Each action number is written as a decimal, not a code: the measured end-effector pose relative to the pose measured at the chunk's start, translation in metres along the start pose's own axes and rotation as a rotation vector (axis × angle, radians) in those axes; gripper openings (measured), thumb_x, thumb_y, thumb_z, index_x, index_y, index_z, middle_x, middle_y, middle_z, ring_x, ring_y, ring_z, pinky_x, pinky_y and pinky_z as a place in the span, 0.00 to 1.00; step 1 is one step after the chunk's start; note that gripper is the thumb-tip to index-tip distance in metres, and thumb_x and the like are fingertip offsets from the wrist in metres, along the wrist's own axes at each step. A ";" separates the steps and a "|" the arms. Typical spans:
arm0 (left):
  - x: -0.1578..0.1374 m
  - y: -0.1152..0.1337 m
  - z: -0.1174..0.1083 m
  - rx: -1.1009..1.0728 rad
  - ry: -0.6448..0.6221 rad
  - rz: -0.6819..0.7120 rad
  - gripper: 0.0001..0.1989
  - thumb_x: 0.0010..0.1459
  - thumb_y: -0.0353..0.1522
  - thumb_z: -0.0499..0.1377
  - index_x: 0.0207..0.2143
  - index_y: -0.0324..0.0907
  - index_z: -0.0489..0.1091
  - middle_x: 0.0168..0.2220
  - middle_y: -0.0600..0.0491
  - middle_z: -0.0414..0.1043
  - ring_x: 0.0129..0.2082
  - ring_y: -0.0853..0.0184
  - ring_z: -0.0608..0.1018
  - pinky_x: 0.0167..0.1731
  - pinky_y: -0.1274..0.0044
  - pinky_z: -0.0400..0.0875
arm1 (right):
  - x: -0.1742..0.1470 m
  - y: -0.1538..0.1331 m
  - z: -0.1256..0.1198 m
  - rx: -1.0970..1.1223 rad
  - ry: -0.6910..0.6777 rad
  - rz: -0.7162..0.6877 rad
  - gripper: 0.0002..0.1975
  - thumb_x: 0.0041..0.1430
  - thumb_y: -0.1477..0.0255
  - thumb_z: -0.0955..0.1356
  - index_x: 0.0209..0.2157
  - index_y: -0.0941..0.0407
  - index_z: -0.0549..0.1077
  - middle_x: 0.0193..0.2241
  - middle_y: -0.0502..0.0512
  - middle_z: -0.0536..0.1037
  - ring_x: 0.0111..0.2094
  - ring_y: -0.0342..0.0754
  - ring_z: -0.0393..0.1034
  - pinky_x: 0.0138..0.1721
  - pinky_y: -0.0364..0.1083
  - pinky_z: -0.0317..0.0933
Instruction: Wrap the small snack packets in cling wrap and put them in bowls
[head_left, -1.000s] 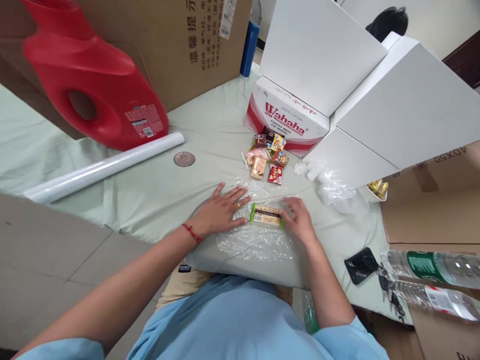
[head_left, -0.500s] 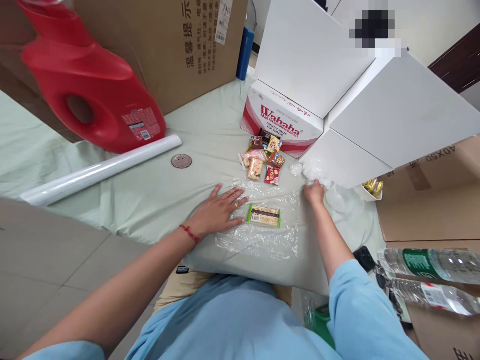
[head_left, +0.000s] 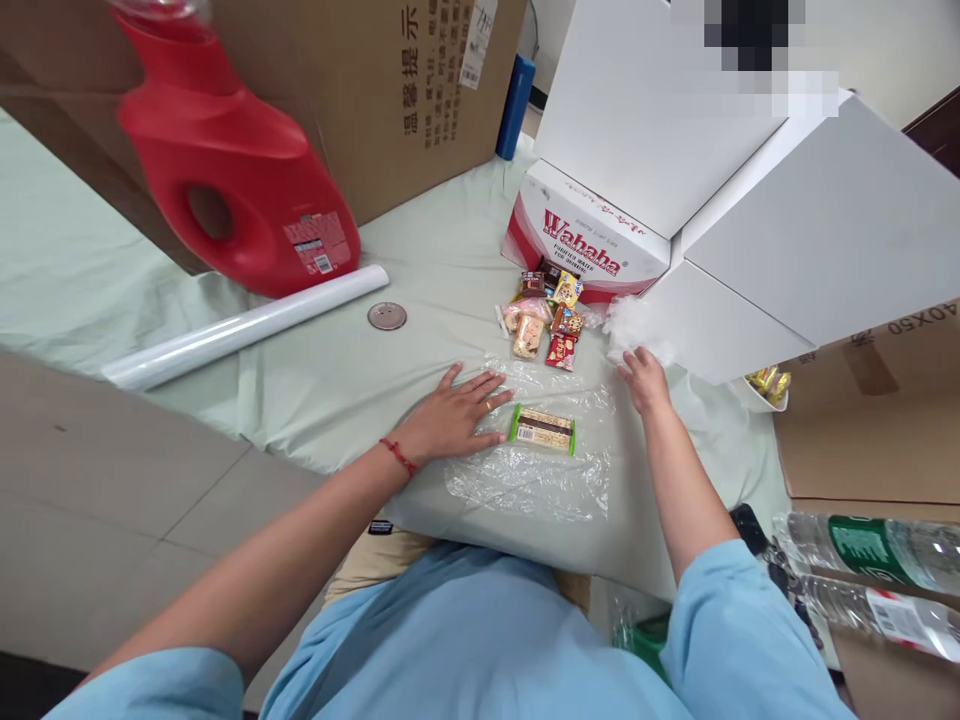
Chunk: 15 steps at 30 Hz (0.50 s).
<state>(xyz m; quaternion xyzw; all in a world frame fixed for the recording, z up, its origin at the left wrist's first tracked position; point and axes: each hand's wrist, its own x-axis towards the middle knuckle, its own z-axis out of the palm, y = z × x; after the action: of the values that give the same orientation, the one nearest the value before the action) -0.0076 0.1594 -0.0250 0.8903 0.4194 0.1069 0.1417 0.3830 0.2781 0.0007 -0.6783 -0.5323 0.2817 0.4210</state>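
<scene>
My left hand (head_left: pixel 459 414) lies flat with fingers spread on the left side of a clear plastic sheet (head_left: pixel 551 490), its thumb close to a wrapped snack bar (head_left: pixel 544 430) with green ends. The bar rests on the sheet. My right hand (head_left: pixel 646 380) is open, its fingers apart, just right of the sheet's upper right side. Beyond its fingertips is a crumpled heap of thin whitish plastic (head_left: pixel 634 325); whether they touch it, I cannot tell. Past the sheet lies a pile of small wrapped snacks (head_left: pixel 529 335), against a Wahaha carton (head_left: pixel 577 240).
On the left are a red detergent jug (head_left: pixel 247 190), a white roll (head_left: pixel 247 328) and a round metal disc (head_left: pixel 387 316). White boxes (head_left: pixel 810 220) stand at the back right, beside a bowl of gold-wrapped pieces (head_left: pixel 769 388). Plastic bottles (head_left: pixel 877 550) lie at right.
My right hand has drawn back slightly from the crumpled plastic and its fingers have loosened. My left hand stays flat on the sheet. The view has shifted, so everything sits further right.
</scene>
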 end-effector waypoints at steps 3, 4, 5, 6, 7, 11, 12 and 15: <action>-0.001 0.000 0.000 -0.021 0.009 -0.002 0.37 0.72 0.55 0.50 0.75 0.48 0.57 0.77 0.42 0.52 0.77 0.53 0.57 0.74 0.52 0.27 | -0.046 0.000 -0.021 0.156 0.104 0.059 0.37 0.57 0.50 0.73 0.64 0.50 0.69 0.70 0.65 0.64 0.66 0.59 0.66 0.53 0.58 0.75; -0.001 -0.001 0.001 -0.030 0.014 -0.003 0.37 0.72 0.55 0.50 0.75 0.48 0.57 0.77 0.43 0.52 0.77 0.54 0.57 0.74 0.52 0.27 | -0.068 0.000 -0.027 0.177 0.141 0.044 0.36 0.57 0.50 0.74 0.63 0.51 0.70 0.69 0.65 0.66 0.65 0.59 0.66 0.55 0.59 0.74; -0.001 -0.001 0.001 -0.042 0.021 -0.005 0.37 0.72 0.55 0.50 0.76 0.48 0.56 0.77 0.43 0.52 0.77 0.54 0.58 0.74 0.52 0.27 | -0.092 -0.001 -0.032 0.160 0.167 0.009 0.35 0.58 0.50 0.74 0.61 0.53 0.72 0.65 0.66 0.70 0.64 0.59 0.69 0.58 0.60 0.72; -0.001 -0.001 0.001 -0.055 0.027 -0.006 0.37 0.72 0.55 0.50 0.76 0.49 0.56 0.77 0.43 0.53 0.77 0.54 0.58 0.75 0.52 0.28 | -0.118 -0.001 -0.037 0.114 0.160 -0.030 0.31 0.61 0.51 0.73 0.59 0.54 0.74 0.60 0.66 0.75 0.61 0.59 0.72 0.59 0.61 0.71; -0.001 -0.002 0.001 -0.070 0.032 -0.006 0.37 0.72 0.55 0.50 0.76 0.49 0.55 0.77 0.43 0.53 0.77 0.54 0.59 0.75 0.52 0.28 | -0.145 -0.002 -0.040 0.062 0.089 -0.070 0.27 0.64 0.52 0.72 0.57 0.54 0.75 0.56 0.65 0.78 0.57 0.58 0.74 0.59 0.61 0.71; -0.003 -0.008 0.000 -0.152 0.082 -0.002 0.35 0.73 0.52 0.51 0.76 0.49 0.55 0.78 0.44 0.51 0.77 0.54 0.58 0.75 0.52 0.35 | -0.239 -0.004 -0.040 -0.217 -0.407 -0.424 0.26 0.66 0.58 0.74 0.63 0.49 0.74 0.60 0.64 0.76 0.60 0.61 0.72 0.60 0.63 0.71; -0.005 -0.010 -0.001 -0.181 0.124 -0.013 0.34 0.73 0.51 0.51 0.75 0.49 0.56 0.78 0.44 0.50 0.77 0.54 0.57 0.75 0.53 0.38 | -0.255 -0.004 -0.037 -0.287 -0.471 -0.510 0.28 0.65 0.61 0.75 0.65 0.48 0.72 0.62 0.64 0.75 0.62 0.62 0.70 0.62 0.64 0.70; -0.019 -0.012 -0.006 -0.271 0.308 -0.057 0.32 0.73 0.48 0.52 0.74 0.48 0.59 0.78 0.45 0.51 0.77 0.52 0.56 0.75 0.53 0.47 | -0.283 -0.002 -0.026 -0.396 -0.460 -0.621 0.27 0.68 0.68 0.73 0.67 0.48 0.69 0.64 0.64 0.73 0.63 0.60 0.68 0.62 0.64 0.69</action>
<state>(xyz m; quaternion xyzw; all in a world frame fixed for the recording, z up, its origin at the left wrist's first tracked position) -0.0299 0.1532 -0.0248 0.8241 0.4428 0.2931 0.1972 0.3261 0.0002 -0.0038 -0.4733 -0.8348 0.1780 0.2176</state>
